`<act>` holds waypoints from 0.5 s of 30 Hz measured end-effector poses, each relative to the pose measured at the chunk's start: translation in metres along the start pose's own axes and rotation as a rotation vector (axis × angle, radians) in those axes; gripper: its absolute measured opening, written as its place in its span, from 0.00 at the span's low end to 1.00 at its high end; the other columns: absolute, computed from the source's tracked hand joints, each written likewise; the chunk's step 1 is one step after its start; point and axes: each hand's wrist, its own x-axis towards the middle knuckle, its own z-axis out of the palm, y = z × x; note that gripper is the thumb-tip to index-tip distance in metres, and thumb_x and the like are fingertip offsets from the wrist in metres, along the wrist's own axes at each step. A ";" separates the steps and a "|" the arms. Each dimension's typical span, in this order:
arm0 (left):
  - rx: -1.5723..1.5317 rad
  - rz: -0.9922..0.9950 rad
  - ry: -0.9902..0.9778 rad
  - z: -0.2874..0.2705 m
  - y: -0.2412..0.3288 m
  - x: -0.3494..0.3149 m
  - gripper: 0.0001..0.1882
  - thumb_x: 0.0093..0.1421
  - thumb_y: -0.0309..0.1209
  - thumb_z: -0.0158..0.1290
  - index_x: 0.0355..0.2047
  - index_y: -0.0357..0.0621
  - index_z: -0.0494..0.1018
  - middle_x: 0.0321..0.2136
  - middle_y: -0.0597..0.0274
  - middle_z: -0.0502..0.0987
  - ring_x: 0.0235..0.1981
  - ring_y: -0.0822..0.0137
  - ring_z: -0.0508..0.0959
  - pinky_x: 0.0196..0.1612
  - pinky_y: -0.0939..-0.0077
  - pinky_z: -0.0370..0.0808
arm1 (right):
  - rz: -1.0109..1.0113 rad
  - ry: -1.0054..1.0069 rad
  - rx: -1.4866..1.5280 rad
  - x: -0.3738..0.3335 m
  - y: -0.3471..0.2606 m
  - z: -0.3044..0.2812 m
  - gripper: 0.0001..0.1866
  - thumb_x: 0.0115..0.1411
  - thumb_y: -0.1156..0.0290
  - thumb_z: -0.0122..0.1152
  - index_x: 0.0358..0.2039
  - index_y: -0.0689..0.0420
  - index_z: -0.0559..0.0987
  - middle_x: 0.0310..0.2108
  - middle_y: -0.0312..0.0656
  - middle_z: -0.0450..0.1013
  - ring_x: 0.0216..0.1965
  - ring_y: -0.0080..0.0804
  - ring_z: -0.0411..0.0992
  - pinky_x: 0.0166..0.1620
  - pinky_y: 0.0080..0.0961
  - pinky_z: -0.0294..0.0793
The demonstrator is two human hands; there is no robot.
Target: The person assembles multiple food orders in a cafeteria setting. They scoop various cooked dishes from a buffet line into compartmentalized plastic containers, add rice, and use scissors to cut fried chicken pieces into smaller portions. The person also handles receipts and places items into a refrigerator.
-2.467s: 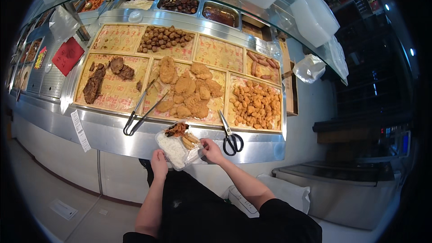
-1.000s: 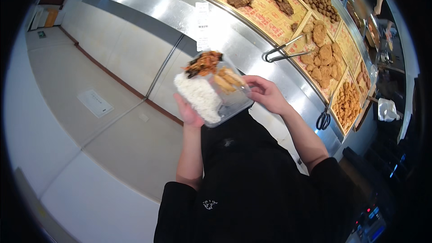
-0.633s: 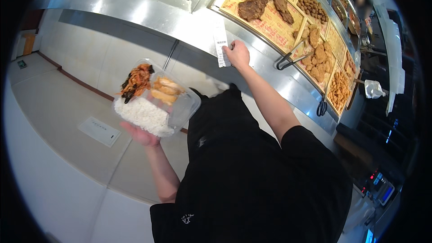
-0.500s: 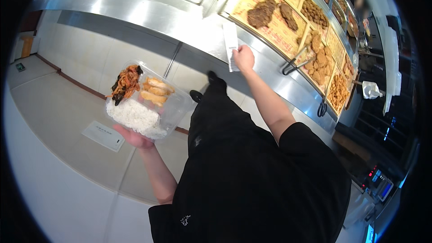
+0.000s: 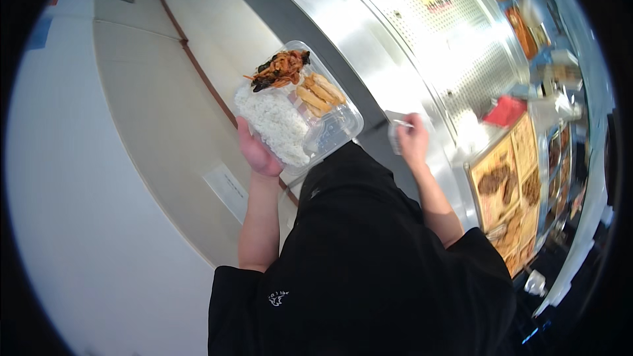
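Observation:
A clear plastic meal box (image 5: pixel 339 133) rests on my left hand (image 5: pixel 258 151), whose thumb lies along its near left edge. White rice (image 5: pixel 270 118) fills the left side of the box. Dark and orange shredded vegetables (image 5: pixel 282 70) sit at its far end, and sliced golden cutlet (image 5: pixel 320 95) lies in the right compartment. Over by the counter edge, my right hand (image 5: pixel 413 140) is closed on a white paper slip (image 5: pixel 395 133). That hand is slightly blurred.
A steel counter (image 5: pixel 369 46) curves along the right, with a perforated tray (image 5: pixel 455 46) set in it. Farther down are a red cloth-like item (image 5: pixel 505 111) and wooden-edged trays of fried food (image 5: pixel 504 191). A pale wall (image 5: pixel 79 191) runs along the left.
My view has turned left along the counter, so the fried-food trays now sit lower right. The paper slip has folded or curled in my right hand. My left hand still carries the meal box.

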 end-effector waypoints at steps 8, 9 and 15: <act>-0.097 0.260 0.040 0.000 0.156 0.163 0.42 0.70 0.62 0.35 0.70 0.40 0.56 0.67 0.51 0.64 0.67 0.51 0.66 0.69 0.54 0.61 | -0.393 -0.780 0.443 0.153 -0.289 0.174 0.13 0.65 0.66 0.63 0.46 0.59 0.80 0.41 0.40 0.79 0.43 0.25 0.75 0.48 0.26 0.74; -0.078 0.269 0.057 0.000 0.177 0.197 0.42 0.70 0.62 0.35 0.70 0.39 0.55 0.67 0.51 0.63 0.67 0.51 0.65 0.69 0.54 0.61 | -0.417 -0.833 0.460 0.182 -0.310 0.195 0.13 0.65 0.65 0.63 0.46 0.59 0.80 0.43 0.41 0.78 0.45 0.25 0.74 0.50 0.27 0.73; -0.099 0.234 0.132 -0.053 0.347 0.320 0.43 0.69 0.62 0.36 0.70 0.39 0.53 0.67 0.49 0.63 0.67 0.50 0.64 0.69 0.55 0.61 | -0.296 -0.705 0.619 0.290 -0.447 0.339 0.11 0.66 0.65 0.63 0.42 0.59 0.79 0.37 0.36 0.77 0.38 0.25 0.74 0.45 0.25 0.74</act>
